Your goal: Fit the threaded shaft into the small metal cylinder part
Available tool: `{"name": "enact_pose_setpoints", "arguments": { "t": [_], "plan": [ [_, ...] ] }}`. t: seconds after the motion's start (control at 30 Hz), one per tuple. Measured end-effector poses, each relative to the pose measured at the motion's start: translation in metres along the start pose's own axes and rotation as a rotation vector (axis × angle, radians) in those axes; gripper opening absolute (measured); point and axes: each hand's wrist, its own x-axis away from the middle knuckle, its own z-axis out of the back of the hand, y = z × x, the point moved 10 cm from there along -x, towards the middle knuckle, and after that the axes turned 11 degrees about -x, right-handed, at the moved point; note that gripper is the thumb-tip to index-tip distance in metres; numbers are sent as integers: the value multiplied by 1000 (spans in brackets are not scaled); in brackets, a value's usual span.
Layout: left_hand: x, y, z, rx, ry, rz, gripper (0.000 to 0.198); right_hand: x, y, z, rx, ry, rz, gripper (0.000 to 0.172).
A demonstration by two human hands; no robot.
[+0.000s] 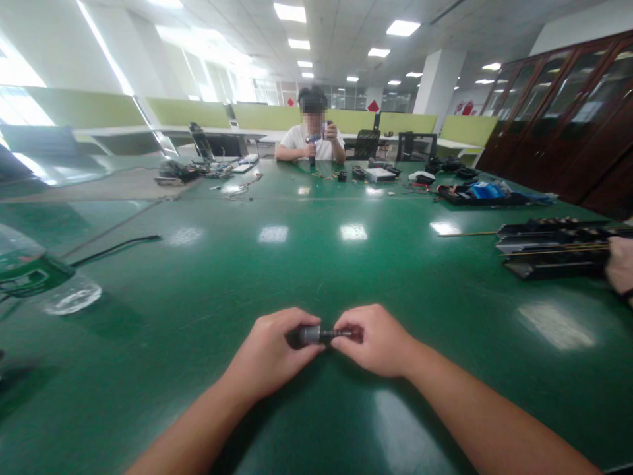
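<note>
Just above the green table, near its front, both hands meet around a small device. My left hand is closed on a short grey cylinder, held between thumb and fingers. A thin dark shaft extends rightward from the cylinder. My right hand pinches the far end of this shaft. Cylinder and shaft lie in one line, roughly level. Fine details of the shaft are blurred, and whether the two are one piece I cannot tell.
A clear bottle and a black cable are at the left. Black metal rails lie at the right by another person's hand. Across the table sits a person, with a tray of parts further right.
</note>
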Motion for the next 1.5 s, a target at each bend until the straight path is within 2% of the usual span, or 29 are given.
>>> {"name": "enact_pose_setpoints", "arguments": {
  "t": [0.97, 1.07, 1.13, 1.23, 1.33, 1.43, 1.5],
  "plan": [
    [-2, -15, 9, -55, -14, 96, 20, 0, 11, 6, -62, 59, -80, 11],
    [-2, -17, 15, -79, -15, 74, 21, 1, 13, 7, -65, 71, -85, 12],
    [-2, -21, 27, -107, 28, 73, 25, 1, 16, 6, -88, 51, -103, 13],
    [-2, -41, 51, -99, 159, 171, 36, 1, 17, -5, -130, -115, -120, 11],
    [1, -67, 63, 61, 255, 360, 47, 2, 16, -17, -155, -305, -131, 12],
    [5, -81, 63, 243, 283, 540, 57, 2, 18, -17, -272, -357, -180, 24],
    [10, -80, 64, 324, 260, 609, 61, 0, 19, -15, -351, -348, -195, 31]
  ]
}}
